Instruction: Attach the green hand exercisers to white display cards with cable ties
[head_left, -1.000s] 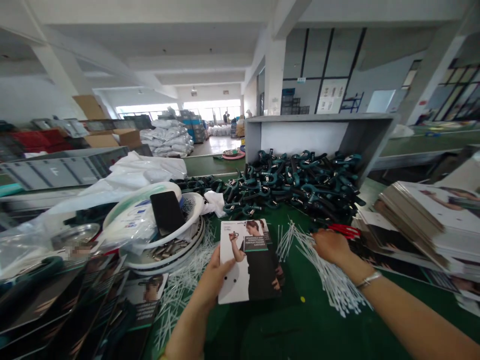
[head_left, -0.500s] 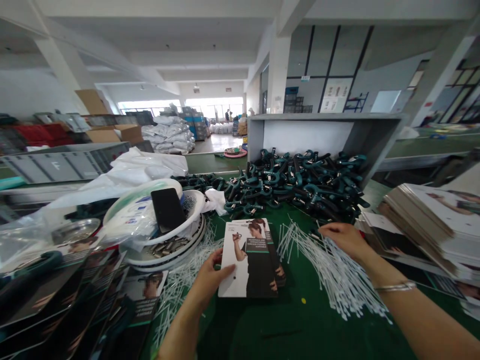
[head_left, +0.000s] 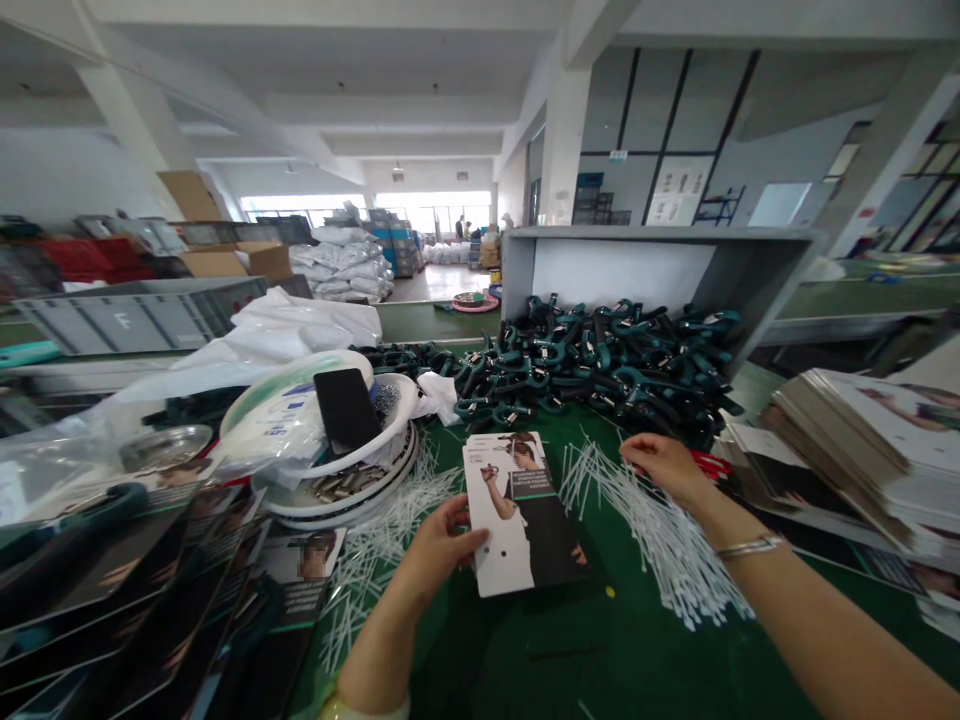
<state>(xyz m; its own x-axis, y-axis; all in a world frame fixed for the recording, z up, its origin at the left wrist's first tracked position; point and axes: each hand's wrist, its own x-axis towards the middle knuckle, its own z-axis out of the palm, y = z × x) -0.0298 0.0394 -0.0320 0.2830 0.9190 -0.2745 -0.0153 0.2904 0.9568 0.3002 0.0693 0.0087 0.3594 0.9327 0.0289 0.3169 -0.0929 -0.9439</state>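
Observation:
My left hand [head_left: 444, 545] grips the left edge of a small stack of printed cards [head_left: 517, 520], thumb on the face and fingers at the side. The cards are white and black, with a person pictured and small holes punched through. My right hand [head_left: 664, 468] is closed in a pinch at the far ends of a bundle of white cable ties [head_left: 675, 560]. A thin tie end seems to show at its fingertips. Behind both hands lies a heap of dark green and black spring clamps [head_left: 600, 350].
A grey bin [head_left: 772, 290] lies on its side behind the clamps. On the left are a white basin [head_left: 409, 395] of metal parts, a black phone [head_left: 346, 410] and carded clamps [head_left: 225, 600]. Stacked cards [head_left: 847, 460] stand at right, beside red handles [head_left: 709, 463]. Loose ties [head_left: 375, 560] lie left of centre.
The cards in my left hand have shifted right and become more squarely aligned. My right hand has moved slightly left over the tie ends, uncovering red handles behind it.

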